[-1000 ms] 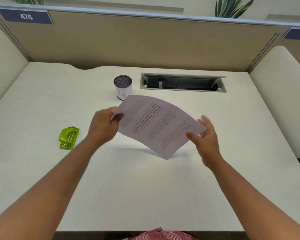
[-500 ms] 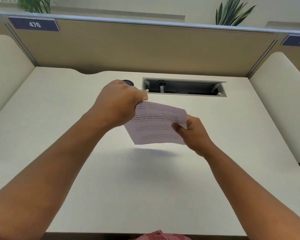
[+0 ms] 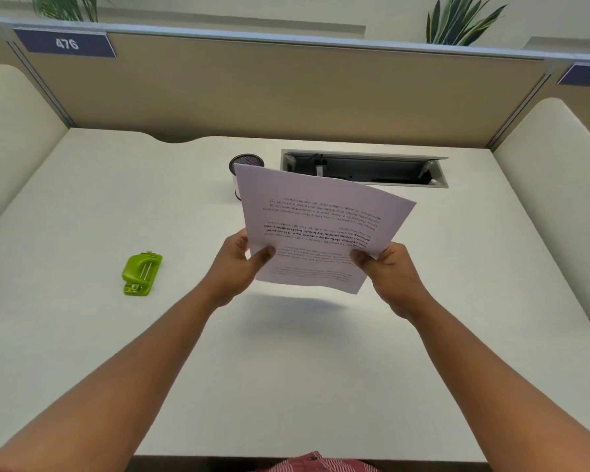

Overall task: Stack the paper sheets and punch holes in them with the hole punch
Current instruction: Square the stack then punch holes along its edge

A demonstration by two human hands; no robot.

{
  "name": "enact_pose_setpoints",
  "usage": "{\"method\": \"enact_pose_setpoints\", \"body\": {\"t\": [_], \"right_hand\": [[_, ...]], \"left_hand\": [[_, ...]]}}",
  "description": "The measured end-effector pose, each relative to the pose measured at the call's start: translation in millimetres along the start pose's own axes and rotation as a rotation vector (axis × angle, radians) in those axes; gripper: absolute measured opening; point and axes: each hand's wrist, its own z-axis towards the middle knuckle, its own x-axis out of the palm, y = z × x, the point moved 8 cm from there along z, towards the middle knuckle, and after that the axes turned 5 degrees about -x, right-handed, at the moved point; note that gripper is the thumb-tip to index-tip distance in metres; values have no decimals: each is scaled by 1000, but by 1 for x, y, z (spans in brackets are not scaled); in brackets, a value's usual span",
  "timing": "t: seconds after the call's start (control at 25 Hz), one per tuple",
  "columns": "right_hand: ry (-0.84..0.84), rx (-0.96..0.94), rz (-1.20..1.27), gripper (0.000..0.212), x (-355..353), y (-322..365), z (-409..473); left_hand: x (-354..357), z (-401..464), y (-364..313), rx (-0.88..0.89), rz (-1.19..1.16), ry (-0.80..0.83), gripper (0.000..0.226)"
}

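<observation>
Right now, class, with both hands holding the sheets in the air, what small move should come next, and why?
Probably lower the paper sheets to the desk and tap them square: left hand and right hand hold them aloft, and the green hole punch lies untouched.

A wide white desk (image 3: pixel 82 206) fills the cubicle. Behind it stands a tan fabric partition (image 3: pixel 286 90) bearing a blue "476" sign (image 3: pixel 65 44). Cream padded side panels (image 3: pixel 556 185) flank the desk, and green spiky plants (image 3: pixel 457 22) rise beyond the partition.
</observation>
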Motion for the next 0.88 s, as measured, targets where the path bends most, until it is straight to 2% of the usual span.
{"method": "enact_pose_setpoints", "body": {"t": [0.12, 0.24, 0.56, 0.76, 0.88], "right_hand": [[-9, 29, -6, 47, 2, -10, -4], [0, 89, -42, 48, 6, -28, -12], [-11, 142, -64, 55, 3, -42, -19], [-3, 161, -72, 51, 3, -48, -17], [-6, 157, -56, 45, 2, -45, -16]], "left_hand": [[4, -3, 13, -29, -77, -48, 31], [9, -5, 32, -107, -34, -81, 30], [21, -11, 50, -113, -45, -35, 38], [19, -10, 54, -127, -51, -38, 34], [11, -7, 34, -95, 13, -63, 23]]}}
